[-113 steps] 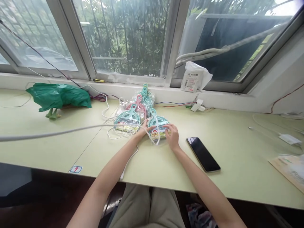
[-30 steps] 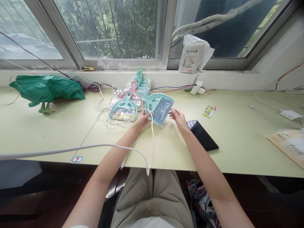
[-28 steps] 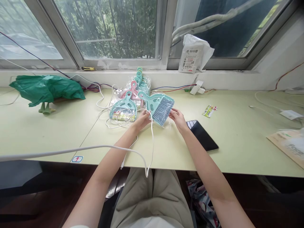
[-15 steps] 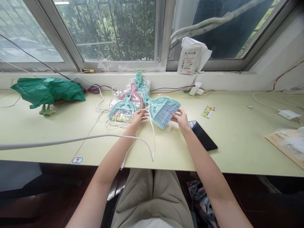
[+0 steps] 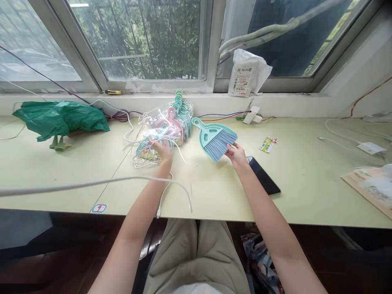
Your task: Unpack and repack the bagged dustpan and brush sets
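Observation:
My right hand [image 5: 236, 156] grips the lower right edge of a teal dustpan [image 5: 206, 139] with a grey-blue bristled brush [image 5: 219, 143] set in it. The set is held tilted above the table, its looped handle pointing up and left, and no wrapping shows on it. My left hand [image 5: 163, 150] is over the pile to the left, its fingers closed on a clear plastic bag [image 5: 162, 131], partly hidden by the hand. Beneath it lies a wrapped teal dustpan set [image 5: 142, 149], with a wrapped pink dustpan [image 5: 175, 124] and several more teal sets [image 5: 185, 112] behind.
White cables [image 5: 180, 183] loop across the table [image 5: 220, 196] and my left forearm. A black tablet [image 5: 263, 177] lies beside my right wrist, with a small card [image 5: 268, 144] beyond. A green plastic bag [image 5: 63, 120] sits left; a white package [image 5: 245, 77] stands on the windowsill.
The clear wrapping has come off the teal dustpan and brush. My left hand has moved left over the pile. My right hand has shifted slightly right with the set.

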`<action>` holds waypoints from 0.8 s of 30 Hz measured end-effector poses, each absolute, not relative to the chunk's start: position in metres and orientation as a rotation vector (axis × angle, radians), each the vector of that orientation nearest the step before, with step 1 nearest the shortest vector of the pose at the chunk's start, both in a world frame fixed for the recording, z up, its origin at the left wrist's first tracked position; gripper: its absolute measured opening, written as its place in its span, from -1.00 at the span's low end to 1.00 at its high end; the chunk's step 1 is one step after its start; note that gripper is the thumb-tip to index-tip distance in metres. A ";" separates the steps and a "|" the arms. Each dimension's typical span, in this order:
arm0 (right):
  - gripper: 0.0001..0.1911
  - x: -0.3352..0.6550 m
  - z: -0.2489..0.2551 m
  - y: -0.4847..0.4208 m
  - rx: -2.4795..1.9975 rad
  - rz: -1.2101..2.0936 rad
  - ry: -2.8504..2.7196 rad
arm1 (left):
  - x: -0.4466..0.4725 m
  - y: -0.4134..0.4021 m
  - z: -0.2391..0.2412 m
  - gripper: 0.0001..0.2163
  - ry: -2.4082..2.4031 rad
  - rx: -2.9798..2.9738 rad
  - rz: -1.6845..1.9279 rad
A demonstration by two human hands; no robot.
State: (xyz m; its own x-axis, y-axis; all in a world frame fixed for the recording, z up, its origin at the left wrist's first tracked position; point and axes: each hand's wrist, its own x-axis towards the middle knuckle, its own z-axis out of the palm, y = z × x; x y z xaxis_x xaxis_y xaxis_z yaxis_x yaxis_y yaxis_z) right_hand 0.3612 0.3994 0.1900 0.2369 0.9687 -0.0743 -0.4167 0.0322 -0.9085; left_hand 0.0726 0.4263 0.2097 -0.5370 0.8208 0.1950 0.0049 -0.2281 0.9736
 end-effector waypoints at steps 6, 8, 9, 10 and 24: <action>-0.72 0.355 0.182 0.401 -1.049 1.237 -0.697 | 0.099 0.404 0.212 -0.43 1.907 1.483 1.816; -0.71 0.352 0.181 0.401 -1.050 1.245 -0.702 | 0.102 0.402 0.214 -0.53 1.805 1.691 1.781; -0.72 0.350 0.181 0.400 -1.048 1.251 -0.703 | 0.104 0.402 0.214 -0.58 1.721 1.770 1.752; -0.71 0.348 0.181 0.400 -1.046 1.257 -0.704 | 0.106 0.403 0.212 -0.63 1.625 1.820 1.713; -0.68 0.332 0.175 0.395 -1.153 1.411 -0.904 | 0.134 0.411 0.185 -0.64 0.933 0.914 1.266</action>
State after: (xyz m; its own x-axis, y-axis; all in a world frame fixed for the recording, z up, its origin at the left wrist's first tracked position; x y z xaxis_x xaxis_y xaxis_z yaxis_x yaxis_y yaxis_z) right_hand 0.3318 0.3952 0.1746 0.0180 0.9851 -0.1713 -0.2565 -0.1610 -0.9530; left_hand 0.1344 0.4107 0.1848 0.0690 0.9957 -0.0615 -0.3539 0.0820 0.9317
